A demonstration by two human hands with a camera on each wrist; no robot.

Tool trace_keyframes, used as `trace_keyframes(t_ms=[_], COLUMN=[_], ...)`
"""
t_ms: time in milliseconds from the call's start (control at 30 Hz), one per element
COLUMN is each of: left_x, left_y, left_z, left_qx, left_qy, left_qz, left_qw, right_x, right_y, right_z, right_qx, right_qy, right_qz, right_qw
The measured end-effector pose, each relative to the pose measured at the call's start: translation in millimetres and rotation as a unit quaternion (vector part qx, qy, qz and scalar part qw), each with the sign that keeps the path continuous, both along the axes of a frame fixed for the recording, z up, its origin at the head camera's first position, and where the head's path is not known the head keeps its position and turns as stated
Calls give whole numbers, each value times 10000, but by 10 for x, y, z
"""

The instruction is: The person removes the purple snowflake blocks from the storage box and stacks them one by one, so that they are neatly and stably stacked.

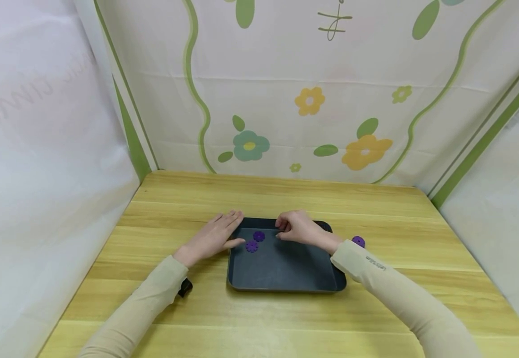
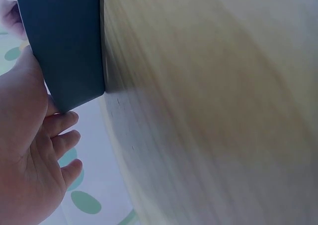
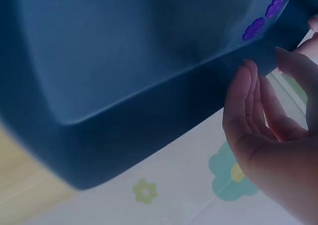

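A dark blue-grey rectangular tray [image 1: 282, 271] lies on the table between my hands. Two purple notched plastic discs, a front one [image 1: 251, 246] and a rear one [image 1: 259, 236], lie flat side by side in its left part. My left hand [image 1: 212, 236] rests at the tray's far left corner, fingers extended and thumb reaching over the rim. Over the tray's far side hovers my right hand [image 1: 300, 228], its fingers bent and thumb apart, with no object visible between them. Another purple disc [image 1: 358, 241] is on the table, right of the tray, beyond my right wrist.
The wooden table [image 1: 268, 323] ends at a white cloth wall [image 1: 268, 59] printed with flowers, and similar cloth hangs on both sides. A small black object [image 1: 185, 287] shows beside my left forearm.
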State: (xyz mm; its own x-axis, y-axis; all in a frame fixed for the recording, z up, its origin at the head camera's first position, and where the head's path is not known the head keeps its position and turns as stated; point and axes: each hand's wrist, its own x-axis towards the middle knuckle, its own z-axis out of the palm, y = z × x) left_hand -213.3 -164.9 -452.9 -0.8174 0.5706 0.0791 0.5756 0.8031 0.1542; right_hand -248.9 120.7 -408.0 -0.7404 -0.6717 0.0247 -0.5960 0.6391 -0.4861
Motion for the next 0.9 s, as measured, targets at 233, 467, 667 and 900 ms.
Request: trace_keyframes(t_ms=[233,467,667,900], left_x=[0,9,10,9], left_y=[-3,-3,-1,0], left_z=[7,13,4,13], left_qx=[-3,-38,-52,-78], left_qy=[-91,-13,32,-2], left_qz=[50,34,42,53], left_qw=[9999,10000,10000,10000], right_x=[9,36,42,55], right_y=[-128,-254,-337,-389], right_z=[-63,-118,-180,-213], right_qx=[10,120,175,172], right_qy=[-92,-231,-224,-57], right_qz=[176,171,52,-25], right_qw=[9998,9995,9996,9998])
